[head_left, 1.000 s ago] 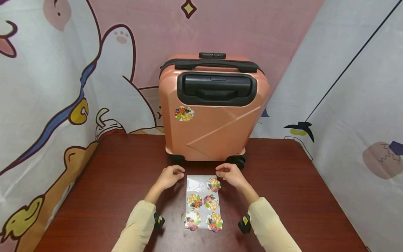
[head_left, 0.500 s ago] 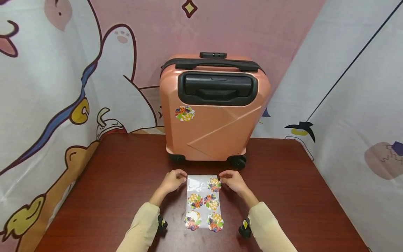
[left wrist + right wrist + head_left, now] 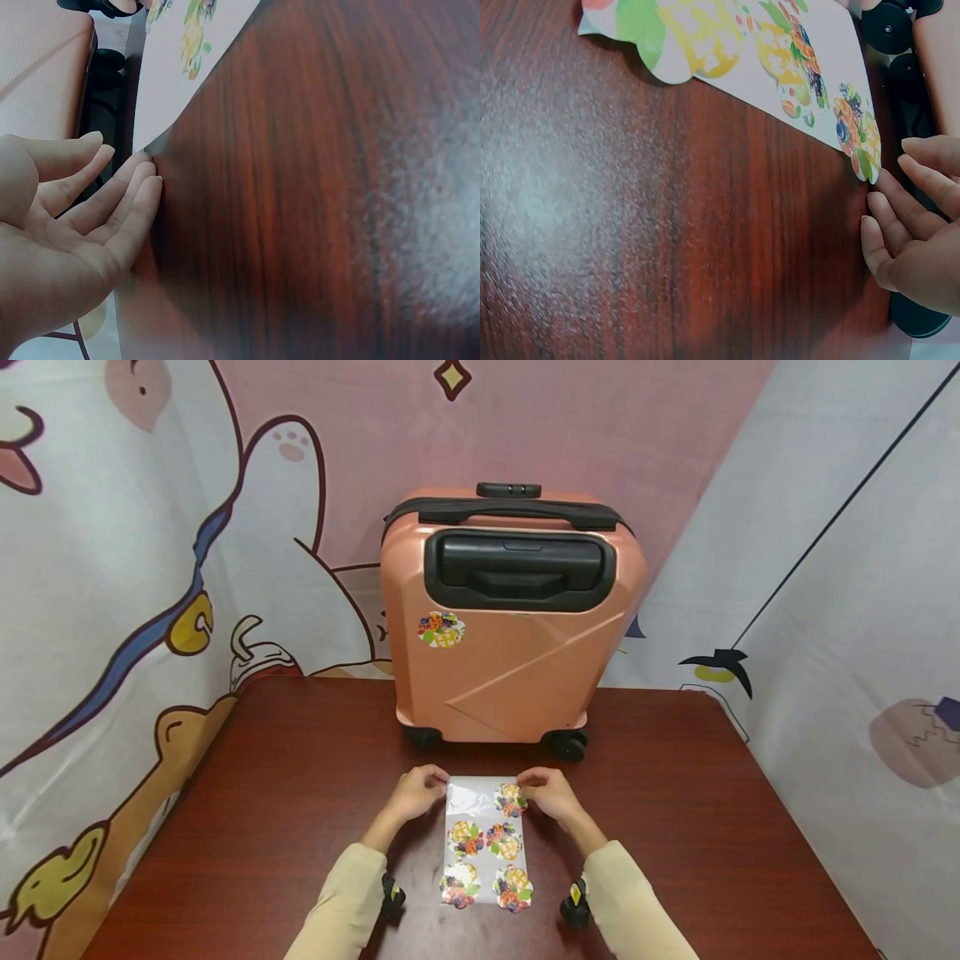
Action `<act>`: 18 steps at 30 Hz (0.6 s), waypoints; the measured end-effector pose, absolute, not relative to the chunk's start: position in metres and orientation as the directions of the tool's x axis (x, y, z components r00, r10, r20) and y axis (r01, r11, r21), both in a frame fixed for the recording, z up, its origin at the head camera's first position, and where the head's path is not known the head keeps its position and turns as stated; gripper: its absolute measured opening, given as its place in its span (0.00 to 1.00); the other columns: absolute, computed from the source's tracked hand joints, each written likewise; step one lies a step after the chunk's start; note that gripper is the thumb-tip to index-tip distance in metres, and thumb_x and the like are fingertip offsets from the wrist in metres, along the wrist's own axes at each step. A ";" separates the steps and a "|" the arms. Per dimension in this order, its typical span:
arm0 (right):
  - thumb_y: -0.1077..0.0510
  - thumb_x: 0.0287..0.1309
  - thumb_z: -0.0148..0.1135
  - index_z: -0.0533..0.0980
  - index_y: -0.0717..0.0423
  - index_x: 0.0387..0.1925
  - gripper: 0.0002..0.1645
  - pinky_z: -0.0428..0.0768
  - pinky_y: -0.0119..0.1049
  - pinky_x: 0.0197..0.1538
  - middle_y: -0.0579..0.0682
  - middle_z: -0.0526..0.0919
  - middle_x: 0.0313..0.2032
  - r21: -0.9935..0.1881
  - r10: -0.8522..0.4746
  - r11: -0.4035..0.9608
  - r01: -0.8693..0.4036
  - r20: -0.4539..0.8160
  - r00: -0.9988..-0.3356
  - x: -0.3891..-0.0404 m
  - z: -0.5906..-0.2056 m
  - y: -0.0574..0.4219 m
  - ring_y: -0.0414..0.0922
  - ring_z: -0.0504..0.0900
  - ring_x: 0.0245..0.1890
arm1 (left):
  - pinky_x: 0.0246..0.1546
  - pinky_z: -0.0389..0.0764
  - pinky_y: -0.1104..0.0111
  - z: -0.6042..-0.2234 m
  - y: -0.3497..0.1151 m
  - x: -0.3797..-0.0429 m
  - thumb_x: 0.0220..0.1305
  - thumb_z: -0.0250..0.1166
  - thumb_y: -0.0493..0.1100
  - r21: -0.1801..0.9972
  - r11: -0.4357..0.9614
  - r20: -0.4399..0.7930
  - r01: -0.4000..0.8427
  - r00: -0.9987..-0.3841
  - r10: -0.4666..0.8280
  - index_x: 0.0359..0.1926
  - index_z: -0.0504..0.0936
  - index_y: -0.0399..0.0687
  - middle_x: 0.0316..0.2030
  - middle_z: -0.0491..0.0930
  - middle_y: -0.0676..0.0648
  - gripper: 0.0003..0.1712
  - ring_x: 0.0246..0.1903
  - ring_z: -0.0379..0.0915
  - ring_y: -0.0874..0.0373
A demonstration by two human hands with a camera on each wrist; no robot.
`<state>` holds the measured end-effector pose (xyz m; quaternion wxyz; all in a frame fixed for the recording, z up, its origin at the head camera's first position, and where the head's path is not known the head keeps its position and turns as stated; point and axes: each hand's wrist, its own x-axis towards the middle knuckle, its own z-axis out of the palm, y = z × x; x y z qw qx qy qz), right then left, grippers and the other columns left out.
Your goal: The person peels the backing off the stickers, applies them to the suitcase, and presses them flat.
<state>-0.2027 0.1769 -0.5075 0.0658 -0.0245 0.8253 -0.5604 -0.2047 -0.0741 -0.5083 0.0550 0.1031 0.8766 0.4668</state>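
Observation:
A sheet of fruit-patterned stickers (image 3: pixel 468 802) lies on the brown table, its upper left part bare of stickers. At the sheet's top left corner is my left hand (image 3: pixel 411 795); the left wrist view shows its lower fingertips (image 3: pixel 142 169) right at that corner, thumb and index finger held apart. My right hand (image 3: pixel 553 795) rests at the opposite top corner, fingers loosely bent. In the right wrist view its fingertips (image 3: pixel 877 199) are close to the corner sticker (image 3: pixel 857 135). Behind the sheet stands a pink-orange suitcase (image 3: pixel 517 668) with one round fruit sticker (image 3: pixel 441 630) on its upper left front.
The suitcase stands upright on black wheels (image 3: pixel 567 745) just beyond the hands. Brown table surface (image 3: pixel 690 827) extends to both sides. A cartoon-printed cloth (image 3: pixel 322 485) hangs behind and around the table.
Both hands have come slightly nearer and lower, closing in on the sheet's two top corners. The sheet and suitcase stay where they were.

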 end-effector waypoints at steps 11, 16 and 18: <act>0.78 0.44 0.58 0.75 0.76 0.36 0.12 0.76 0.39 0.35 0.64 0.80 0.33 -0.942 -0.077 0.330 0.066 -0.097 -0.992 -0.201 -0.507 0.171 0.49 0.78 0.32 | 0.33 0.76 0.63 -0.510 -0.073 -0.204 0.54 0.62 0.31 0.836 0.528 0.044 0.148 -0.978 0.205 0.35 0.80 0.36 0.29 0.81 0.44 0.06 0.32 0.77 0.51; 0.80 0.43 0.56 0.73 0.79 0.35 0.12 0.75 0.52 0.38 0.70 0.78 0.32 -0.948 -0.069 0.315 0.047 -0.073 -0.995 -0.199 -0.504 0.170 0.58 0.78 0.33 | 0.31 0.77 0.65 -0.512 -0.072 -0.205 0.52 0.64 0.29 0.839 0.517 0.081 0.172 -0.978 0.193 0.33 0.80 0.35 0.28 0.81 0.44 0.06 0.30 0.78 0.52; 0.80 0.42 0.57 0.73 0.79 0.35 0.12 0.75 0.52 0.38 0.69 0.78 0.31 -0.950 -0.063 0.310 0.045 -0.068 -0.996 -0.199 -0.504 0.170 0.58 0.77 0.33 | 0.29 0.77 0.66 -0.512 -0.072 -0.206 0.51 0.64 0.29 0.843 0.506 0.095 0.183 -0.976 0.194 0.33 0.80 0.35 0.28 0.81 0.43 0.06 0.29 0.78 0.52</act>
